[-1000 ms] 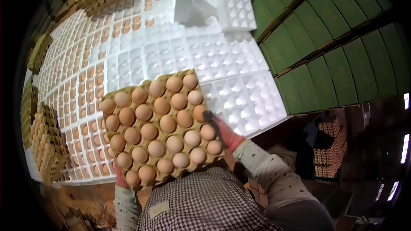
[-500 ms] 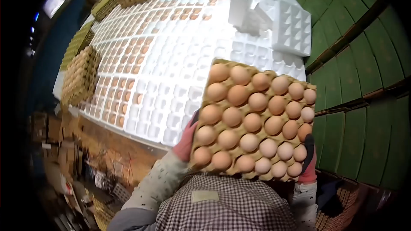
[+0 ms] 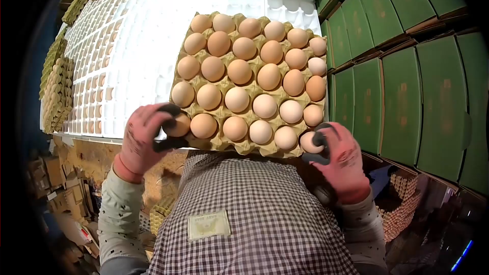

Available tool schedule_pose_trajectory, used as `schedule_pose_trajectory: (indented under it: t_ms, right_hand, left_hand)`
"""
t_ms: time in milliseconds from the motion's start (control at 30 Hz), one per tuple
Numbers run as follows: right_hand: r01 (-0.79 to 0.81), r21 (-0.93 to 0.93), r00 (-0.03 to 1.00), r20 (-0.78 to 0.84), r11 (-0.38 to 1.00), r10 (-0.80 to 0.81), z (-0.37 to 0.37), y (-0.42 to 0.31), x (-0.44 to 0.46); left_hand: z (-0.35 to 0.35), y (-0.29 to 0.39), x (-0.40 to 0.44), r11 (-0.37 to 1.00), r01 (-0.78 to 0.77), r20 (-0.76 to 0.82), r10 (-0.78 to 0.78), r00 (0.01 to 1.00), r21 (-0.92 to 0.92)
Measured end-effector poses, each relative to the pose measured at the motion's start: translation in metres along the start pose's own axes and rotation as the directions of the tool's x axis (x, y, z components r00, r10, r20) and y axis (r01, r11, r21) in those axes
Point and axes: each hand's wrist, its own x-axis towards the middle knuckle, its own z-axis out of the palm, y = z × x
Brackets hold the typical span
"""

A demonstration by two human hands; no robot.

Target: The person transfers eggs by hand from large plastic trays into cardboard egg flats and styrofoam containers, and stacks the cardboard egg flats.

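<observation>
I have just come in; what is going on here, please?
A person's gloved left hand and right hand are at the near corners of a pulp egg tray filled with brown eggs, each at a corner egg. Whether it rests on the white foam egg trays is unclear. Green boxes stand stacked on the right.

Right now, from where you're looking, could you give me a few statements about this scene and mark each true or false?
1. The left hand and the right hand are both gloved. True.
2. Both hands are at near corners of the egg tray. True.
3. That tray holds just a single egg. False: eggs fill five rows of six.
4. Green boxes are stacked on the picture's right side. True.
5. No checked pattern shows anywhere. False: the apron is checked.
</observation>
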Motion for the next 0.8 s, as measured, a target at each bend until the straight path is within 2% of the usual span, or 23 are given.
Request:
schedule_pose_trajectory:
  t_ms: [33,67,100,133,167,200,233,267,300,367,467,500,533,567,600,633,667,700,733,767,800]
  right_hand:
    - [-0.028,0.180,0.999,-0.034,0.983,0.035,0.000,0.006,0.001]
    - [-0.069,0.669,0.975,-0.113,0.740,0.193,0.001,0.004,-0.001]
    - [-0.082,0.879,0.942,-0.085,0.469,0.324,-0.008,-0.001,-0.004]
    - [-0.092,0.903,0.966,-0.021,0.421,0.257,-0.008,0.004,-0.005]
    - [-0.106,0.923,0.981,0.038,0.369,0.188,-0.009,0.004,-0.005]
    - [-0.040,0.636,0.998,-0.009,0.771,0.059,-0.008,0.000,-0.003]
    - [0.073,0.196,0.997,0.006,0.978,-0.075,-0.004,-0.019,0.005]
    - [0.073,-0.075,0.995,-0.056,0.994,-0.078,0.012,-0.030,0.008]
    - [0.045,-0.336,0.999,0.009,0.941,-0.044,0.024,-0.040,0.016]
    - [0.113,-0.485,0.990,-0.023,0.867,-0.142,0.023,-0.043,0.019]
    - [0.062,-0.158,0.990,-0.117,0.985,-0.081,0.023,-0.053,0.013]
    - [0.102,-0.223,0.984,-0.122,0.970,-0.131,0.029,-0.062,0.012]
    - [0.074,-0.309,0.993,-0.061,0.948,-0.097,0.034,-0.076,0.012]
    - [0.061,-0.392,0.998,-0.004,0.918,-0.068,0.039,-0.089,0.015]
    - [0.026,-0.497,0.999,0.046,0.867,-0.003,0.046,-0.098,0.018]
    - [-0.008,-0.572,1.000,0.016,0.820,0.021,0.053,-0.102,0.020]
    - [-0.012,-0.581,1.000,-0.022,0.813,0.000,0.059,-0.103,0.022]
    - [-0.023,-0.593,0.998,-0.059,0.805,-0.015,0.065,-0.101,0.023]
    - [-0.033,-0.617,0.995,-0.094,0.786,-0.032,0.067,-0.097,0.023]
    - [-0.056,-0.565,0.991,-0.133,0.823,-0.024,0.065,-0.097,0.023]
    - [-0.094,-0.455,0.982,-0.189,0.886,0.007,0.062,-0.096,0.023]
  left_hand:
    - [0.000,-0.006,-0.007,0.955,0.144,-0.005,-0.151,0.989,-0.261]
    - [0.000,-0.007,-0.008,0.848,0.213,-0.026,-0.257,0.966,-0.485]
    - [-0.003,-0.007,-0.006,0.688,0.252,-0.022,-0.363,0.932,-0.681]
    - [-0.007,-0.008,-0.004,0.198,0.165,0.058,-0.456,0.888,-0.966]
    - [-0.004,-0.002,0.005,0.240,0.106,-0.009,-0.436,0.900,-0.965]
    - [-0.006,-0.001,0.009,0.568,0.124,-0.022,-0.243,0.970,-0.814]
    - [-0.008,0.001,0.013,0.823,0.058,0.037,-0.044,0.998,-0.565]
    - [0.000,0.022,0.022,0.993,0.054,0.129,-0.041,0.991,-0.101]
    - [0.006,0.042,0.026,0.982,0.021,0.108,-0.042,0.993,0.188]
    - [0.010,0.041,0.027,0.981,-0.082,0.035,0.077,0.996,0.175]
    - [0.002,0.049,0.035,0.998,-0.041,-0.015,0.040,0.999,-0.053]
    - [0.002,0.055,0.040,0.999,-0.042,0.028,0.042,0.999,-0.028]
    - [0.005,0.061,0.046,0.994,-0.086,0.004,0.086,0.996,0.065]
    - [0.015,0.060,0.050,0.979,-0.190,-0.045,0.194,0.980,0.075]
    - [0.023,0.065,0.053,0.973,-0.212,0.006,0.212,0.977,0.095]
    - [0.033,0.075,0.050,0.956,-0.161,0.072,0.148,0.986,0.245]
    - [0.046,0.076,0.046,0.887,-0.188,0.036,0.191,0.981,0.421]
    - [0.038,0.078,0.047,0.918,-0.166,0.106,0.137,0.985,0.360]
    - [0.032,0.068,0.048,0.970,-0.132,0.086,0.117,0.989,0.203]
    - [0.021,0.057,0.049,0.994,-0.100,0.064,0.098,0.993,0.037]
    - [0.003,0.049,0.042,0.979,0.028,0.040,-0.020,0.999,-0.203]
